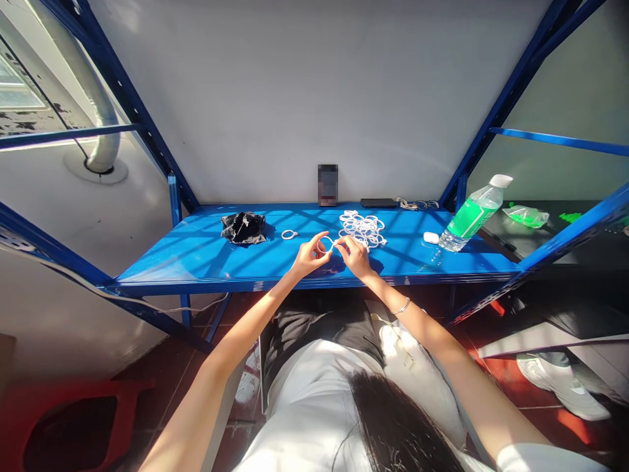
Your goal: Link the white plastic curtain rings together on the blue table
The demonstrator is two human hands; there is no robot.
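Above the front part of the blue table (196, 255), my left hand (308, 255) holds a thin white ring (322, 248) between thumb and fingers. The fingertips of my right hand (354, 257) are pinched at the ring's right side, where a small white part shows. Just behind my right hand lies a tangled pile of similar white rings (363, 226). A single white ring with a short tab (289, 235) rests apart, to the left of my left hand. Farther left sits a crumpled black plastic bag (244, 228).
A clear bottle with a green label (469, 216) stands at the right beside a small white case (431, 238). Along the back are an upright dark device (327, 185), a flat black phone (378, 203) and a coiled cable (417, 204). Blue frame posts (464, 183) rise at both sides.
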